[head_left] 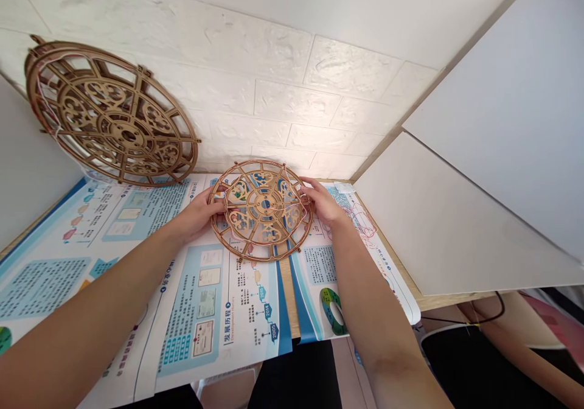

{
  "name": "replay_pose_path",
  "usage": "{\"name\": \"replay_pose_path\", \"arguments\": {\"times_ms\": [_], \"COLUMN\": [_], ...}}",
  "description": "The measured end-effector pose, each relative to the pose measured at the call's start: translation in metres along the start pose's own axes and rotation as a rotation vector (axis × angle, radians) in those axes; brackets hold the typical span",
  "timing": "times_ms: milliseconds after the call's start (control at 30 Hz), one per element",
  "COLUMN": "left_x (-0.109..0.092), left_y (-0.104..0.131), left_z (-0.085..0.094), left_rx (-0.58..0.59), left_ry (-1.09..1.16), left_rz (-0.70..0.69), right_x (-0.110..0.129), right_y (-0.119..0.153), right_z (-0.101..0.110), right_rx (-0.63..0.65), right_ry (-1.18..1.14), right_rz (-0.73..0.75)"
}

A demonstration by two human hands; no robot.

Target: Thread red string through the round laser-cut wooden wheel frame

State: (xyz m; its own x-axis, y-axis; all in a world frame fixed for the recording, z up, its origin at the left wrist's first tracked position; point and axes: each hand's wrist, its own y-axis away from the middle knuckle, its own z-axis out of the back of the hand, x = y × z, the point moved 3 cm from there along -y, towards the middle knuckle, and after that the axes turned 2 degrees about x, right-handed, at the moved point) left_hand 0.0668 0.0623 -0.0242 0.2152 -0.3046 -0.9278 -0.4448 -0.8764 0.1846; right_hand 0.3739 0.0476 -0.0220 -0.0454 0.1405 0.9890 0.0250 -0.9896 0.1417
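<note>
A round openwork wooden frame (266, 204), with scroll patterns and spokes, is held low over the table in the middle of the view. Thin pinkish wire runs along its rim and across part of its face. My left hand (201, 214) grips its left edge, fingers partly hidden behind the rim. On the opposite edge, my right hand (322, 202) holds the rim with its fingers closed round it. Larger round wooden frames (123, 130), stacked together and carrying wire, lean against the wall at the back left.
Printed posters (191, 287) cover the wooden table (288, 293). Loose pink wire (364, 223) lies to the right of my right hand. A white tiled wall (292, 104) stands behind, white panels (456, 214) at right. Another person's arm (524, 354) shows at lower right.
</note>
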Motion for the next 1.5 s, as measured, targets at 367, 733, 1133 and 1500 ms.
{"name": "replay_pose_path", "arguments": {"times_ms": [367, 733, 1133, 1500], "left_x": [-0.001, 0.001, 0.001, 0.002], "left_y": [-0.003, -0.005, -0.005, -0.006], "left_z": [0.001, 0.002, 0.003, 0.002], "left_rx": [-0.036, 0.009, -0.003, 0.009], "left_ry": [-0.008, -0.027, -0.055, -0.031], "left_rz": [-0.095, -0.082, -0.072, -0.087], "right_x": [0.02, 0.032, 0.026, 0.026], "right_y": [0.011, 0.035, 0.033, 0.032], "right_z": [-0.015, -0.031, -0.034, -0.035], "right_rx": [0.036, 0.388, 0.434, 0.429], "right_ry": [0.616, 0.844, 0.76, 0.76], "right_rz": [0.143, -0.043, -0.079, -0.062]}}
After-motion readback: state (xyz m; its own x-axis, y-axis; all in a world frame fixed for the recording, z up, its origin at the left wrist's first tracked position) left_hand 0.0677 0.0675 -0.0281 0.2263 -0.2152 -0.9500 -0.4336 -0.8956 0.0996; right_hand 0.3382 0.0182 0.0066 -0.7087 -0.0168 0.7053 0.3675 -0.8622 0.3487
